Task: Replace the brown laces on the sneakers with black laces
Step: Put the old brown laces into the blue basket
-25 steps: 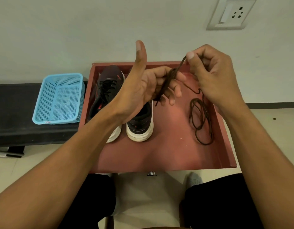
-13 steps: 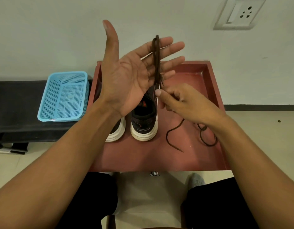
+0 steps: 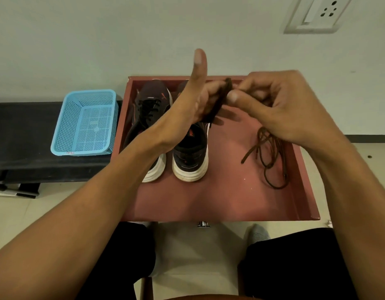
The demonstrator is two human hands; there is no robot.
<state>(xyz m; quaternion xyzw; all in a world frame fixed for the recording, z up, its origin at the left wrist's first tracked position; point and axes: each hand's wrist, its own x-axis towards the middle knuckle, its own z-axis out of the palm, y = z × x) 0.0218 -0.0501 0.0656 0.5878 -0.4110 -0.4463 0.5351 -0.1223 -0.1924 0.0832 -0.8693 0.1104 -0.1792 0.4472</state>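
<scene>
**Keep the coil snug as you wind**

Your left hand (image 3: 193, 105) stands thumb up, its fingers curled with the brown lace (image 3: 219, 102) wound round them. Your right hand (image 3: 280, 109) pinches the free run of that lace just beside those fingers, so both grips are closed on the same lace. Keep light tension from the right grip and lay the turns side by side. Don't spread the left fingers, or the coil will likely slip off.

Below, on the red tray (image 3: 230, 202), a second brown lace (image 3: 271, 156) lies loose at the right, apart from the sneakers (image 3: 190, 152). The sneaker on your left shows black laces (image 3: 149, 107); your hand hides the other's lacing. Farther left, a blue basket (image 3: 87, 124) sits on the dark surface (image 3: 20, 135).
</scene>
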